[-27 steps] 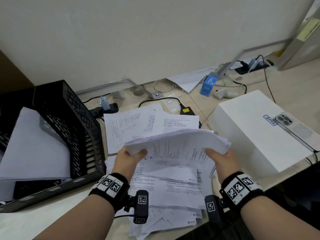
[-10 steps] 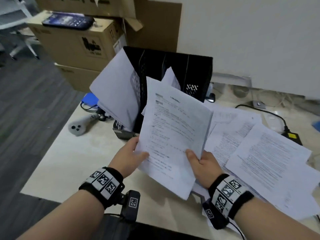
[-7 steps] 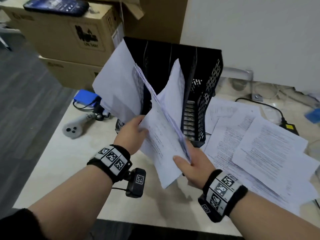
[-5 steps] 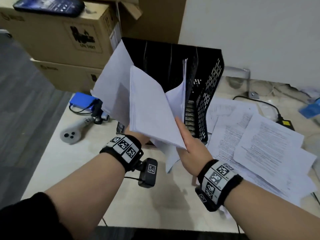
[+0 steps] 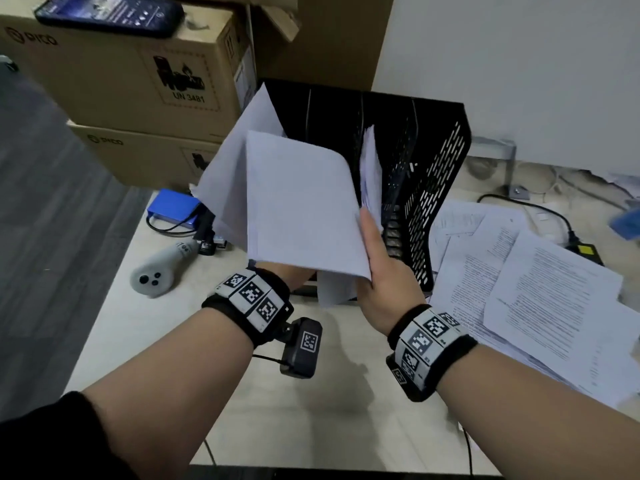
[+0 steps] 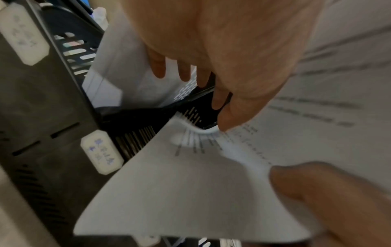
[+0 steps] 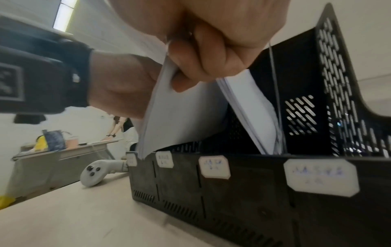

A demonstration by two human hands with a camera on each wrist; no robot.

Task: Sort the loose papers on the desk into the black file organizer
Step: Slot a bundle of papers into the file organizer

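The black file organizer (image 5: 440, 188) stands on the desk, its labelled front (image 7: 232, 192) facing me. A white sheet (image 5: 228, 174) leans in its left slot and a thin bundle (image 5: 370, 168) in a middle slot. Both hands hold a stack of papers (image 5: 298, 202) tilted over the organizer's front. My right hand (image 5: 377, 271) pinches the stack's right edge with curled fingers (image 7: 201, 66). My left hand (image 5: 287, 270) is mostly hidden beneath the stack; in the left wrist view its fingers (image 6: 184, 71) reach behind the paper (image 6: 190, 192). More loose papers (image 5: 519, 289) lie on the desk to the right.
A grey controller (image 5: 159, 268) and a blue box (image 5: 173, 211) lie left of the organizer. Stacked cardboard boxes (image 5: 131, 64) with a phone (image 5: 107, 12) on top stand behind. A black cable and charger (image 5: 585, 249) run at the far right.
The stack was lifted off the pile on the right and carried left to the organizer. In the last second it tipped from facing me to edge-on and moved forward over the slots.
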